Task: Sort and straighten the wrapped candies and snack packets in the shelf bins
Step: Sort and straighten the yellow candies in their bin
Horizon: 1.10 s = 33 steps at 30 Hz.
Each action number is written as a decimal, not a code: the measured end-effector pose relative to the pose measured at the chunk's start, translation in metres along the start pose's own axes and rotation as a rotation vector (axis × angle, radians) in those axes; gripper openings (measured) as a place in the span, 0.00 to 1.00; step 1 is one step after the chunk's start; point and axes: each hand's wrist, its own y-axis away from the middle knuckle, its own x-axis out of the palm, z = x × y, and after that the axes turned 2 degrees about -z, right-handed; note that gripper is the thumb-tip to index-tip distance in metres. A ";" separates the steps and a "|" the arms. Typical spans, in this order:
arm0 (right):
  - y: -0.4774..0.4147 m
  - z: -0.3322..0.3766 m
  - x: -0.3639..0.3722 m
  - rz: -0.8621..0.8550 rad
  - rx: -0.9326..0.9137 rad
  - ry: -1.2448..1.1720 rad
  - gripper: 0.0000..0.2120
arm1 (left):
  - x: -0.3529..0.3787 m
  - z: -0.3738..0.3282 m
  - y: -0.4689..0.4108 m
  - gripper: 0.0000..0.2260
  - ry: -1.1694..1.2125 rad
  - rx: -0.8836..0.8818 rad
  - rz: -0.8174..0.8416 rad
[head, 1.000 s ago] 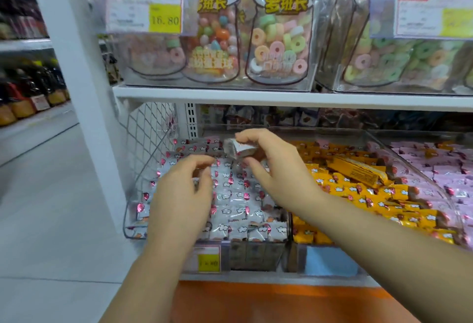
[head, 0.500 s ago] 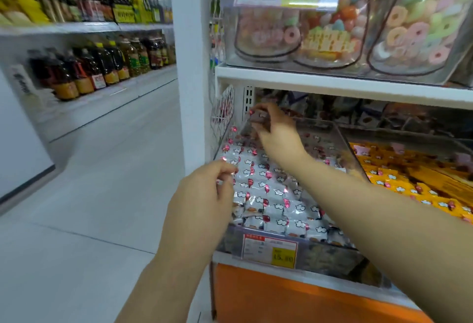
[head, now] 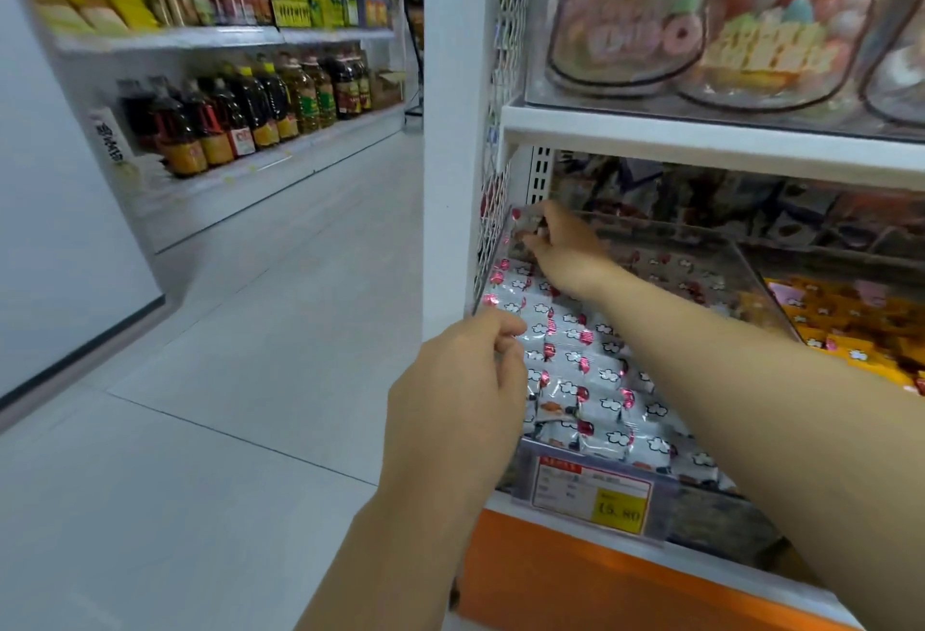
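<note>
Right fingertips (head: 538, 230) are curled together, pinching one silver-and-red wrapped candy (head: 523, 219) at the far left corner of the clear plastic bin (head: 766, 280). The right hand (head: 568, 252) reaches over rows of silver wrapped candies (head: 580, 370) filling it. The left hand (head: 460, 380) hovers at the bin's near left edge, fingers curled; whether they hold anything cannot be told. Yellow snack packets (head: 851, 325) lie to the right.

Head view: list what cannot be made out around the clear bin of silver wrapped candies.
Right hand: grip blurred at back corner of the clear bin, head view.
Left hand: fingertips hidden behind its back.
White price tag: small print blurred.
Orange snack packets: cut off by the right edge.
</note>
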 end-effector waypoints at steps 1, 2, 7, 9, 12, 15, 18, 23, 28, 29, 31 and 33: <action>-0.001 -0.003 0.002 0.035 -0.001 0.057 0.17 | 0.001 0.000 0.000 0.10 -0.011 -0.004 0.003; -0.004 -0.007 0.004 0.062 -0.003 0.124 0.17 | 0.002 0.000 -0.001 0.10 -0.020 -0.008 0.002; -0.005 -0.009 0.009 -0.077 -0.088 0.345 0.22 | 0.004 0.000 -0.001 0.10 -0.057 -0.015 -0.004; 0.000 -0.009 0.009 -0.122 -0.137 0.383 0.24 | 0.004 -0.001 -0.001 0.10 -0.067 -0.011 -0.006; 0.003 -0.009 0.005 0.049 -0.001 0.522 0.28 | 0.006 -0.001 -0.003 0.10 -0.087 -0.009 -0.015; -0.003 -0.014 0.004 0.182 -0.007 0.566 0.28 | 0.006 -0.002 -0.003 0.10 -0.096 -0.020 -0.022; -0.004 -0.020 0.002 0.204 -0.018 0.374 0.24 | 0.007 -0.003 -0.003 0.11 -0.103 -0.019 -0.030; 0.012 -0.017 -0.016 0.092 -0.061 0.192 0.19 | 0.012 -0.012 0.000 0.11 -0.093 0.037 -0.018; 0.059 -0.020 -0.045 0.077 -0.188 0.256 0.16 | 0.026 -0.030 0.004 0.11 -0.039 0.112 0.011; 0.065 -0.021 -0.047 0.047 -0.211 0.258 0.16 | 0.027 -0.028 0.002 0.11 -0.030 0.121 0.017; 0.094 -0.039 -0.070 -0.020 -0.185 0.280 0.14 | 0.040 -0.043 0.009 0.11 -0.010 0.148 0.068; 0.106 -0.041 -0.079 -0.056 -0.175 0.271 0.12 | 0.041 -0.041 0.005 0.10 -0.011 0.147 0.068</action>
